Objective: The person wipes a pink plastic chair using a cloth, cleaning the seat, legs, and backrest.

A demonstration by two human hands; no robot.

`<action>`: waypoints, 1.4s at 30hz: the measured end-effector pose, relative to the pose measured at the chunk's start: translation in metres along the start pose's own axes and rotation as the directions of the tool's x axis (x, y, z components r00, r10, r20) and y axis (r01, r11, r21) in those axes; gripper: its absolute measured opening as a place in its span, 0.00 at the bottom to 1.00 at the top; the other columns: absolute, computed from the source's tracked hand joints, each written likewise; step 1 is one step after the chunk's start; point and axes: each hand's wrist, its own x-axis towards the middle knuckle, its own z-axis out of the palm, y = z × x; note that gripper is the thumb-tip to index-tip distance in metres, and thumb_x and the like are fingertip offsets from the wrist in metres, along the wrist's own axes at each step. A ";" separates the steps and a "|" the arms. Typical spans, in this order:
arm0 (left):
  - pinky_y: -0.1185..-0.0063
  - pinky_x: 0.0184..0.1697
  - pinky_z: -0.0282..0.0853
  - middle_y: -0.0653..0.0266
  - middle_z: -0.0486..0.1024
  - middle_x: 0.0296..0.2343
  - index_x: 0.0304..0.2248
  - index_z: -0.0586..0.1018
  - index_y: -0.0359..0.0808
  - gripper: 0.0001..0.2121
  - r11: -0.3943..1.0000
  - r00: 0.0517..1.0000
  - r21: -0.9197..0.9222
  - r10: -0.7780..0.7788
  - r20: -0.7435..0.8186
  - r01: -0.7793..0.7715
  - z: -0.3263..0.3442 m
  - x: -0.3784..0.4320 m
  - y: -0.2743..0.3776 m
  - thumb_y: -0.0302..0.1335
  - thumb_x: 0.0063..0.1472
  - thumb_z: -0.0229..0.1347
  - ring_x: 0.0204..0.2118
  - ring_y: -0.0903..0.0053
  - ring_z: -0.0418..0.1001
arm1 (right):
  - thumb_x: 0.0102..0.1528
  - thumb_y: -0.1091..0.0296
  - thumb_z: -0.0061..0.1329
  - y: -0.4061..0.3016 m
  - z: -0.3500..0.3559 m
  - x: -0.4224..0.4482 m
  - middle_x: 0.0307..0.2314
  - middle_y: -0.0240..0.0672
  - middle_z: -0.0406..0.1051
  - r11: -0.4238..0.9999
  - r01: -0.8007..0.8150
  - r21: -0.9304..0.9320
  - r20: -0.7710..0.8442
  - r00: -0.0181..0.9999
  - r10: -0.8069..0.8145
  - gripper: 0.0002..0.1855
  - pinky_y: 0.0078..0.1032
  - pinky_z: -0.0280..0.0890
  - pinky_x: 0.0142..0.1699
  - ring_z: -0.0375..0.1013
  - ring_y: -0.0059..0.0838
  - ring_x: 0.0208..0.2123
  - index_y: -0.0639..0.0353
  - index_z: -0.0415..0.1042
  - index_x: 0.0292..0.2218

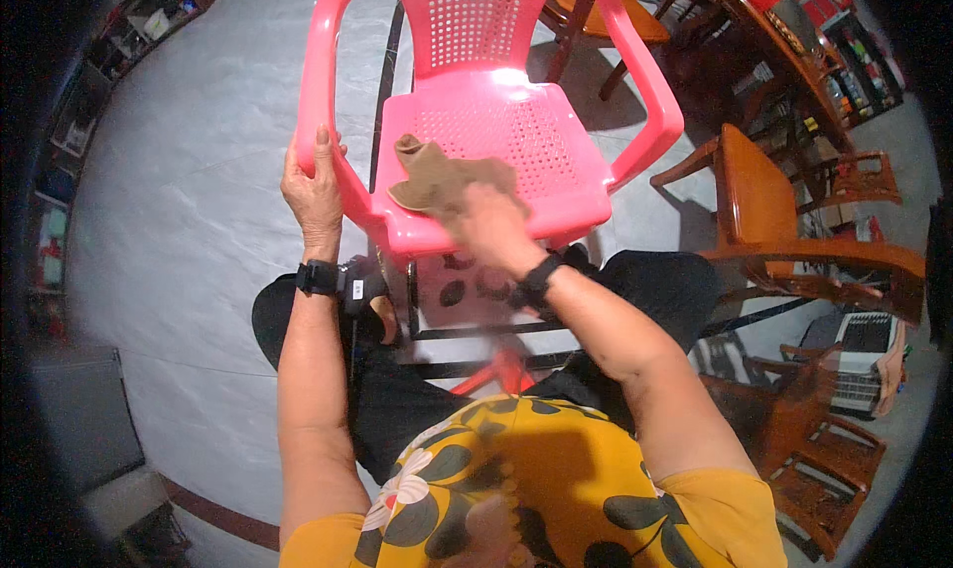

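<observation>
A pink plastic armchair (491, 99) with a perforated seat and back stands in front of me, its seat front towards my knees. My left hand (316, 188) grips the front bend of its left armrest, thumb on top. On the front left part of the seat lies a crumpled brown cloth (447, 177). My right hand (488, 222), blurred, presses on that cloth near the seat's front edge; its fingers are partly hidden in the folds. Both wrists wear black bands.
Wooden armchairs (756, 188) stand close on the right, by a wooden table (789, 54) bearing a red container. A white slatted crate (864, 359) is at the lower right. Shelves (97, 84) line the far left. Part of something red shows between my legs.
</observation>
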 end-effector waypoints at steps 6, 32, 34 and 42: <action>0.82 0.33 0.74 0.62 0.79 0.30 0.46 0.75 0.30 0.18 0.999 1.000 -0.037 -0.004 0.006 0.004 0.007 -0.003 0.004 0.37 0.65 0.56 0.30 0.81 0.77 | 0.61 0.49 0.41 0.166 -0.054 0.017 0.60 0.54 0.54 0.826 -0.063 -0.560 0.066 0.991 0.120 0.36 0.41 0.56 0.62 0.58 0.54 0.59 0.67 0.55 0.61; 0.83 0.34 0.73 0.63 0.78 0.31 0.48 0.74 0.29 0.18 0.996 0.999 -0.084 -0.039 0.006 0.039 0.010 -0.005 0.010 0.35 0.66 0.55 0.31 0.83 0.76 | 0.61 0.47 0.35 0.170 -0.028 0.141 0.64 0.38 0.49 0.816 -0.157 -0.556 0.118 0.957 0.265 0.32 0.57 0.42 0.64 0.46 0.52 0.64 0.47 0.57 0.62; 0.83 0.34 0.73 0.63 0.78 0.31 0.48 0.74 0.29 0.18 0.995 0.999 -0.084 -0.044 -0.002 0.044 0.009 -0.006 0.012 0.35 0.65 0.56 0.31 0.83 0.76 | 0.58 0.43 0.37 0.166 -0.032 0.163 0.66 0.40 0.42 0.828 -0.284 -0.483 0.144 0.907 0.395 0.36 0.62 0.35 0.65 0.34 0.61 0.67 0.46 0.53 0.64; 0.82 0.36 0.73 0.63 0.77 0.32 0.49 0.73 0.29 0.19 0.996 0.998 -0.073 -0.060 -0.016 0.059 0.009 -0.006 0.014 0.35 0.66 0.56 0.32 0.83 0.76 | 0.55 0.30 0.38 0.083 0.026 0.228 0.68 0.39 0.30 0.954 -0.286 -0.085 0.304 0.905 0.299 0.46 0.63 0.24 0.65 0.23 0.65 0.66 0.40 0.43 0.67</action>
